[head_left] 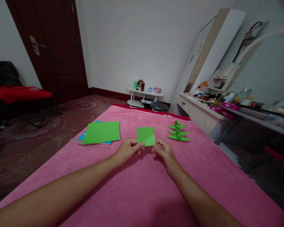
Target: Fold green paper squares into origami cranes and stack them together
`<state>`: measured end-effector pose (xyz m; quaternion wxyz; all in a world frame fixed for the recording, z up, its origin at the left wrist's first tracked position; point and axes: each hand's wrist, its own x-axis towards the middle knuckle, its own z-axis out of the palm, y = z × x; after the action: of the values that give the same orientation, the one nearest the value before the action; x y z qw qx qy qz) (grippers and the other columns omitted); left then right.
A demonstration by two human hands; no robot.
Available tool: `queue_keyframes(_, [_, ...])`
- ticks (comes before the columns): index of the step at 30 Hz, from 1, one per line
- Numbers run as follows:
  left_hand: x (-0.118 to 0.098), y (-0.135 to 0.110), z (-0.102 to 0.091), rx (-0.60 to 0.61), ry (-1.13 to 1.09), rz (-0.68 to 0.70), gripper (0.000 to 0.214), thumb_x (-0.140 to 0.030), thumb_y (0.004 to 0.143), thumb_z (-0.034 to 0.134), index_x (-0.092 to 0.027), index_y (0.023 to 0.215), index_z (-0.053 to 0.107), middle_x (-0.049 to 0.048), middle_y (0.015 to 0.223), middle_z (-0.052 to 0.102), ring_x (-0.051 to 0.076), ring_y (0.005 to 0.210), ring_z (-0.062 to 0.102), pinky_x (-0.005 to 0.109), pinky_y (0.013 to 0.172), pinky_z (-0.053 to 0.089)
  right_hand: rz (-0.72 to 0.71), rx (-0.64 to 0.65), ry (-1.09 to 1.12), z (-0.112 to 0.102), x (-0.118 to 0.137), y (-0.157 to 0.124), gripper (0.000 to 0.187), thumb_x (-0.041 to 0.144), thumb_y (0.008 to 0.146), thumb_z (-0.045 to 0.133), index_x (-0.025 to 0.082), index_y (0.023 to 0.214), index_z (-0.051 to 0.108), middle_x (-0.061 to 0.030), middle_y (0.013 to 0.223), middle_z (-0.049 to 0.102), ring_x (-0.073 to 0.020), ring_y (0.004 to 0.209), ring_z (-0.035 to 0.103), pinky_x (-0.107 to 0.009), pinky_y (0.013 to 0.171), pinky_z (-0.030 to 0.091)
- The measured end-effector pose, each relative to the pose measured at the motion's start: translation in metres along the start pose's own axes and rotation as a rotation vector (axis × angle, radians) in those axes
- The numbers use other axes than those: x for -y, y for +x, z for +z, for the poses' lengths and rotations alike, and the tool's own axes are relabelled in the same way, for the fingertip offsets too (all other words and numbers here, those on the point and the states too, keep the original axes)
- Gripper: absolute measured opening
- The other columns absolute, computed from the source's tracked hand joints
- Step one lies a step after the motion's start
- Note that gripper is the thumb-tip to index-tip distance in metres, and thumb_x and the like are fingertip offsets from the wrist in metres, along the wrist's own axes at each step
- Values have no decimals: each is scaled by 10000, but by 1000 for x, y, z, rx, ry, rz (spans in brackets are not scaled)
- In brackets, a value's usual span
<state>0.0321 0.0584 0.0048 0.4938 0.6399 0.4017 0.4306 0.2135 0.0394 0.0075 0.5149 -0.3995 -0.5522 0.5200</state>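
Fingers of the left hand (129, 148) pinch the near edge of a green square (145, 135); those of the right hand (164, 152) grasp its near right corner. It is mid-scene over a pink cover (137, 189) and looks unworked, no fold showing. Two folded pieces (178, 136) to the right seem finished; larger sheets (103, 132), green over blue, lie flat at left, apparently unused. Beyond are a door (49, 41) far left, a white stand (144, 92), and a cluttered table (196, 110) at right.
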Motion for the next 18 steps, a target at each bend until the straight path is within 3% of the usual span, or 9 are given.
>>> queue_keyframes(7, [-1,-7,11,64,3,77,450,-466,781,539,-123,488,535,-18,444,464,62,409,369,192,438,260,-17,-19,-96,21,-3,-8,274,385,699,689,142,679,565,35,495,511,-84,406,434,-196,384,330])
queue_keyframes(13, [-3,-8,11,90,-19,77,436,-479,771,543,-117,529,558,-31,453,443,59,408,353,196,428,244,3,2,-36,10,-4,-6,186,304,698,665,129,677,603,28,483,538,-80,383,443,-190,374,333])
queue_keyframes(18, [1,-3,7,33,26,54,400,-471,749,567,-114,570,586,-38,445,433,59,405,336,193,423,233,5,-58,-40,-5,-7,0,198,279,683,654,146,574,556,27,449,547,-75,347,430,-178,345,302])
